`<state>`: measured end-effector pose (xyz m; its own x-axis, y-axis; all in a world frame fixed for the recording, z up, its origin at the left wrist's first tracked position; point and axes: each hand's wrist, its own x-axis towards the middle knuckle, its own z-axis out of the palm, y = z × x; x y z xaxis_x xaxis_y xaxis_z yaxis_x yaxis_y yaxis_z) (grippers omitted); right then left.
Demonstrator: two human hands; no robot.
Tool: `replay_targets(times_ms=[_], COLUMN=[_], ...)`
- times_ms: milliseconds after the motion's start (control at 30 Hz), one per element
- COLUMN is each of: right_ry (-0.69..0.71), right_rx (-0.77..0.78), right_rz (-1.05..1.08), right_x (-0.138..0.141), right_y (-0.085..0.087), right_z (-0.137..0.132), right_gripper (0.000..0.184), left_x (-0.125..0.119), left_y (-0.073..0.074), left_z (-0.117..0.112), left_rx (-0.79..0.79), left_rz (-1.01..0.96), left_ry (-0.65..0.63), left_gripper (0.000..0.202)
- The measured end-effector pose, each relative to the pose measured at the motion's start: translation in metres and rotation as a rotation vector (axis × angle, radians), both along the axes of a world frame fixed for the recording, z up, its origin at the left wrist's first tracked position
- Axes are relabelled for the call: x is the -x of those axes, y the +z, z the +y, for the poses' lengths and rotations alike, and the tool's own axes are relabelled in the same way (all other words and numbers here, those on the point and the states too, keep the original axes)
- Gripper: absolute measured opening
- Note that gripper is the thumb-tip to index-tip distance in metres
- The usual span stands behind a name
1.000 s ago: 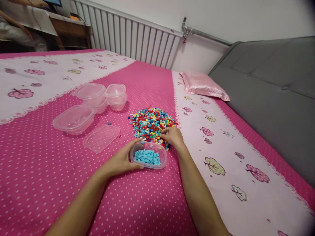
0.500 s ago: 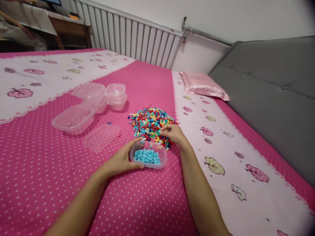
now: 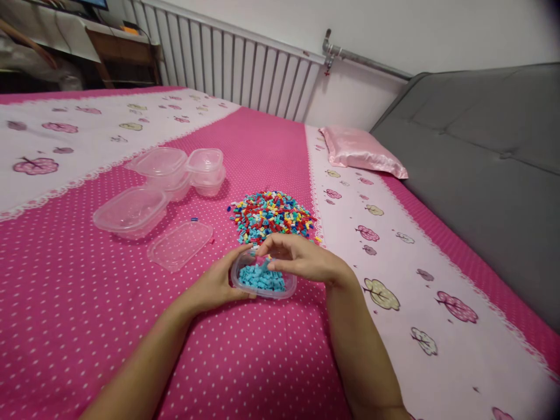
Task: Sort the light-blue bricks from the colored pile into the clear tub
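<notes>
Compared against half a second back: found the right hand lifted off the heap of mixed coloured pieces and brought across to hover just over the tub. Logged its thumb and forefinger pinched together above the open mouth, other fingers loosely curled. Cannot tell of any piece between the tips, too small to resolve. Found the left hand unmoved, wrapped round the tub's near-left end, thumb on the rim, steadying it on the pink dotted bedspread. Noted the tub just on the near side of the heap, partly filled with pale-blue pieces only, no other colour seen inside. Judged from this: a pinch carried from heap to tub, consistent with pulling pale-blue out of the mix. Plenty of pale-blue visible in the heap yet.

Logged to the left, well apart from both hands: a loose clear lid flat on the bedspread, several clear lidded tubs beyond it, one stray blue piece just beside the lid.

Searched for brands, labels, writing: none readable on tub, lid, pieces or bedspread. Printed tree motifs only on the pale bands.
</notes>
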<state>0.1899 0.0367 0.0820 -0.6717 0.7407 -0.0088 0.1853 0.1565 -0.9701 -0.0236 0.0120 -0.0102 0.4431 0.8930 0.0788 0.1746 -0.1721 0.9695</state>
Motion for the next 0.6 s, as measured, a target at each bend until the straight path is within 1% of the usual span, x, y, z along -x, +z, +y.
replay_targets(times_ms=[33, 67, 167, 233, 267, 300, 367, 433, 500, 600], right_ry=[-0.016, -0.066, -0.336, -0.521, -0.591, -0.629, -0.604, -0.532, -0.499, -0.532], right_rx=[-0.010, -0.035, -0.174, -0.251, -0.268, -0.263, -0.215, -0.184, -0.198, -0.223], right_rz=[-0.002, -0.004, -0.084, -0.259, -0.386, -0.520, -0.765, -0.916, -0.984, -0.971], right_x=[-0.001, -0.003, -0.012, -0.019, -0.022, -0.025, -0.027, -0.026, -0.024, -0.022], right_y=[0.001, 0.002, -0.004, -0.011, -0.015, -0.019, -0.026, -0.032, -0.036, -0.041], right_z=[0.000, 0.000, 0.010, 0.019, 0.023, 0.027, 0.032, 0.035, 0.038, 0.041], right_gripper=[0.015, 0.014, 0.016, 0.020, 0.021, 0.022, 0.023, 0.028, 0.035, 0.032], left_x=[0.000, 0.000, -0.001, -0.002, -0.002, -0.002, -0.002, -0.001, -0.001, -0.001], left_y=[0.000, 0.000, 0.002, 0.003, 0.003, 0.003, 0.003, 0.002, 0.000, 0.000], left_z=[0.000, 0.000, -0.001, -0.001, -0.001, -0.001, -0.001, -0.001, -0.001, 0.000], left_rx=[0.003, 0.010, 0.041, 0.056, 0.060, 0.062, 0.061, 0.063, 0.059, 0.036], left_rz=[-0.002, -0.004, -0.006, -0.007, -0.008, -0.008, -0.014, -0.024, -0.031, -0.019], left_ry=[-0.002, -0.004, -0.009, -0.005, -0.001, 0.003, 0.006, 0.004, -0.002, -0.010], left_gripper=[0.089, 0.090, 0.091, 0.092, 0.092, 0.091, 0.091, 0.090, 0.090, 0.089])
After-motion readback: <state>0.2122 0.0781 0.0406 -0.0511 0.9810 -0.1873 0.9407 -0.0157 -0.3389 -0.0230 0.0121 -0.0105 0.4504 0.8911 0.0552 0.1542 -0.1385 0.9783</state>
